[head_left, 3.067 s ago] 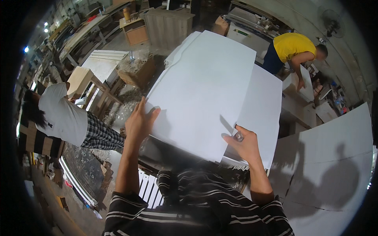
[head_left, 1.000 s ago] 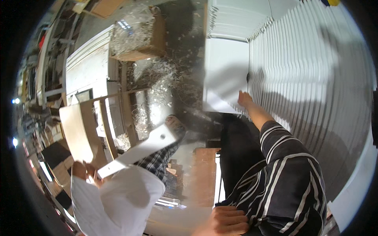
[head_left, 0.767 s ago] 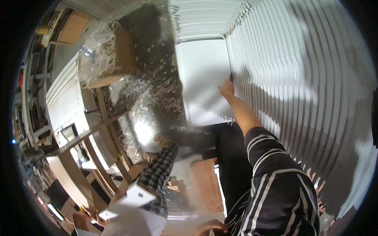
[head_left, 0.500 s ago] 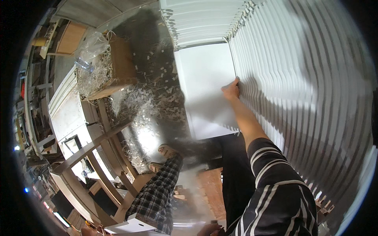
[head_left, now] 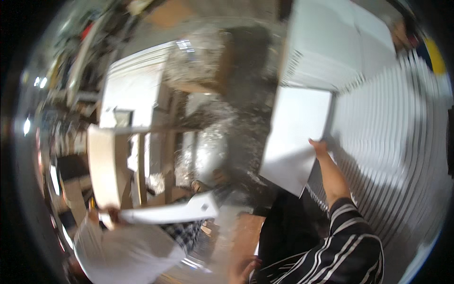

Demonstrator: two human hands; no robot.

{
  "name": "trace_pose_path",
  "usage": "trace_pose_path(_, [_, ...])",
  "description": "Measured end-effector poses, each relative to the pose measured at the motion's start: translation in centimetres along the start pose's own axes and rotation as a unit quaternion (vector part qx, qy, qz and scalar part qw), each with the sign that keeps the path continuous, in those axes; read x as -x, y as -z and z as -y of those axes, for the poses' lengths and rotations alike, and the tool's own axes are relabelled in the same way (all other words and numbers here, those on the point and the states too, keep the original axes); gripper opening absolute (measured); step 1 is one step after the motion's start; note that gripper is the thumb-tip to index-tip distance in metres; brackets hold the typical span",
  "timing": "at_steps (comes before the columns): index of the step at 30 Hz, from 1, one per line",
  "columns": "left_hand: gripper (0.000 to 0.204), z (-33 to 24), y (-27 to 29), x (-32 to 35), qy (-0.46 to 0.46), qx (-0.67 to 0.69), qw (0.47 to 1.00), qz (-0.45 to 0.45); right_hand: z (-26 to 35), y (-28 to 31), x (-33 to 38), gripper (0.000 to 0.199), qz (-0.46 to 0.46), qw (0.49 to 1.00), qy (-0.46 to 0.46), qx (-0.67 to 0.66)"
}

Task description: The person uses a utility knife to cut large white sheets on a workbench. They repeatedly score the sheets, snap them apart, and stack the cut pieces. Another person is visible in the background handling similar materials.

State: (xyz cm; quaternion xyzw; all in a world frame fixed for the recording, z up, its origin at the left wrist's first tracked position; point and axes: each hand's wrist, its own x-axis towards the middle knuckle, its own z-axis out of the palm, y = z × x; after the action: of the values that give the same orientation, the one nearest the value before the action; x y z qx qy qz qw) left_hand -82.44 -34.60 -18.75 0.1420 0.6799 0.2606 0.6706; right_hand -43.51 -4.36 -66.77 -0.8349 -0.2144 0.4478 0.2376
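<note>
My right hand (head_left: pixel 319 146) is closed on the right edge of a white rectangular panel (head_left: pixel 295 128), thumb side showing and the other fingers hidden. The panel lies at a slant over a low stack, whose toothed edge (head_left: pixel 316 198) shows at its near right corner. My left hand (head_left: pixel 245 269) hangs low by my body at the bottom edge, apart from the panel. Motion smears its fingers, and I cannot make out anything in it.
Tall stacks of white panels rise behind (head_left: pixel 326 52) and to the right (head_left: pixel 388 128). At left, a person in a white shirt (head_left: pixel 127 253) holds a long white board (head_left: pixel 165 214) beside a wooden frame (head_left: pixel 106 165). A carton of white scraps (head_left: pixel 196 61) stands beyond; scraps litter the floor.
My view has swung left. The panel under my right hand now sits turned, with a gap along its right side. At left the co-worker's white shirt and long board have come into view.
</note>
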Motion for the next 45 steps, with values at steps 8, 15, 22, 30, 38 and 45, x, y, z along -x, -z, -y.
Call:
trace_pose_path(8, [0.028,-0.6,-1.0,6.5,-0.133,0.018,0.99,-0.031,14.4,-2.2,10.1,0.035,0.013,0.984,0.048,0.17])
trace_pose_path(15, [0.021,-3.8,-0.7,7.9,-0.422,0.037,0.904,-0.052,29.6,5.9,11.5,0.017,0.112,0.986,0.124,0.014])
trace_pose_path(22, [0.021,-6.2,-4.3,10.0,-0.564,-0.019,0.825,-0.03,51.0,18.1,17.8,0.027,0.094,0.93,0.317,0.164])
trace_pose_path(30, [0.058,-14.3,-8.9,13.2,-0.648,-0.127,0.732,-0.167,60.5,39.0,41.9,0.05,0.236,0.817,0.525,0.018])
trace_pose_path(38, [0.095,-22.2,-17.6,24.2,-0.576,0.024,0.812,-0.086,47.6,66.0,62.2,0.051,0.044,0.828,0.543,-0.132])
trace_pose_path(45, [0.062,-15.4,-38.5,28.1,-0.467,-0.084,0.818,0.325,29.9,87.6,57.6,0.052,-0.095,0.812,0.561,-0.128])
